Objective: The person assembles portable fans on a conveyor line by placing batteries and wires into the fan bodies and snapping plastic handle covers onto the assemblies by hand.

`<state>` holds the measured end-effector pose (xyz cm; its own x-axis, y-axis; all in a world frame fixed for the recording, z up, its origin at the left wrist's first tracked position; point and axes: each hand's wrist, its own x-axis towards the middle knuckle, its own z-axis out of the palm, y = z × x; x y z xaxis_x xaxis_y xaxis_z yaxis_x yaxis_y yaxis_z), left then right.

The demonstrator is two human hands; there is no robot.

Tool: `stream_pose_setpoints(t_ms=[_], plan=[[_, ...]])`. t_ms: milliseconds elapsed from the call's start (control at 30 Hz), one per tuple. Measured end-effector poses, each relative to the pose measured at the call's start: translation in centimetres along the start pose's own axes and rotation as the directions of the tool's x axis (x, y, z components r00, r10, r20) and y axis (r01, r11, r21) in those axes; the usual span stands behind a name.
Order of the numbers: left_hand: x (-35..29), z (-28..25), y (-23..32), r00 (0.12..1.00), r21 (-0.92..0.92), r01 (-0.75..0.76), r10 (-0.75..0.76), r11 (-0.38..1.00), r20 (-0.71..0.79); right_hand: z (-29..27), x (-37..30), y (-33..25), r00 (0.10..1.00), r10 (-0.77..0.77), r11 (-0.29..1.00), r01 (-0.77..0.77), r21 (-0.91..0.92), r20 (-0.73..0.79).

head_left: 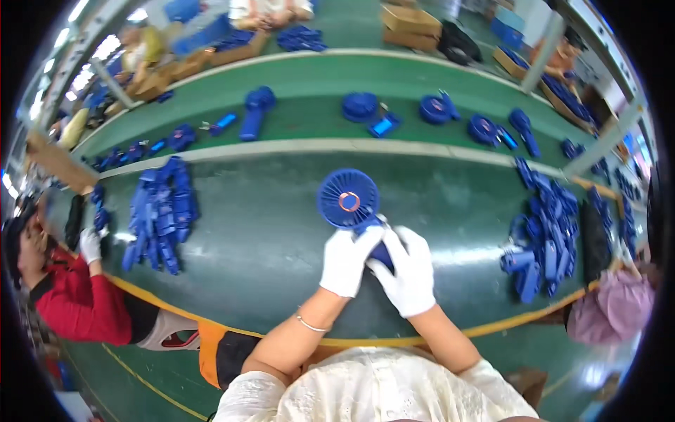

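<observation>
In the head view, the left hand [348, 259] and right hand [406, 271], both in white gloves, are closing their fingers around the handle of a blue handheld fan [349, 202] above the green tabletop [260, 239]. The round fan head is sticking out unsupported, so a slack grip could be letting it twist or drop, I judge.

Green workbench [232, 239]; green conveyor belt [309, 116]

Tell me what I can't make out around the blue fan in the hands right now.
Head view only:
- Fan handle: covered by the gloved left hand and right hand.
- Blue parts pile: pieces too small and blurred to tell apart.
- Right-side pile: bent by the fisheye rim.
</observation>
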<state>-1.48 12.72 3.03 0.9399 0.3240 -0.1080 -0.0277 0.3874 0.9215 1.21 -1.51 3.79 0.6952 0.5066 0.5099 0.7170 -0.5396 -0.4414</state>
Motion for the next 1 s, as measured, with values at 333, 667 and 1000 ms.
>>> stream_pose_setpoints(t_ms=[333, 667, 1000], plan=[[-0.3, 0.9, 1.2, 0.993, 0.447, -0.001, -0.053, 0.895, 0.108, -0.1, 0.4, 1.3, 0.994, 0.099, 0.990, -0.103, 0.092, 0.046], [-0.4, 0.7, -0.1, 0.989, 0.188, 0.055, -0.079, 0.981, 0.126, -0.6, 0.6, 0.7, 0.998, 0.025, 0.998, -0.023, -0.052, 0.052], [0.2, 1.2, -0.9, 0.991, -0.252, 0.130, -0.134, 0.959, 0.000, 0.5, -0.2, 0.0, 0.997, 0.016, 1.000, -0.016, -0.009, 0.076]])
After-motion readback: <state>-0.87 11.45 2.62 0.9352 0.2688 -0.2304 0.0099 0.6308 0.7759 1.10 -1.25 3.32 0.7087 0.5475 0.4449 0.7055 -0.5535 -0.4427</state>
